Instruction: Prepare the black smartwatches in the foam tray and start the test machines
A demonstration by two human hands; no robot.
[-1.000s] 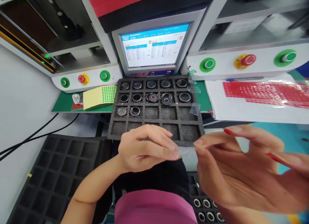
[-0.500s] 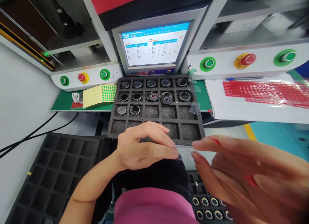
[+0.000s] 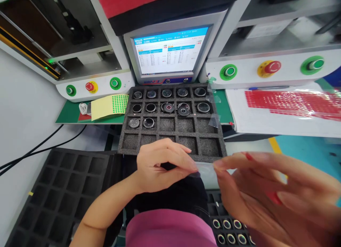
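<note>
My left hand (image 3: 160,165) is curled around a small dark round part (image 3: 166,166), mostly hidden by the fingers. A piece of clear film (image 3: 205,169) stretches from the left fingertips to my right hand (image 3: 266,197), whose thumb and forefinger tips pinch the film's right edge. Both hands hover just in front of the near edge of a black foam tray (image 3: 121,142). Its far three rows hold several round watch-like parts (image 3: 167,107); the near cells are bare.
A monitor (image 3: 170,51) stands behind the tray, flanked by machine panels with green and red buttons (image 3: 269,67). A yellow sheet of green dot stickers (image 3: 109,105) lies left, red label sheets (image 3: 290,103) right. A black cell tray (image 3: 61,190) sits lower left, a tray of rings (image 3: 229,231) lower right.
My right hand pinched the film, flattened its fingers half a second ago, and now pinches the film's edge again. My left hand shifted slightly right.
</note>
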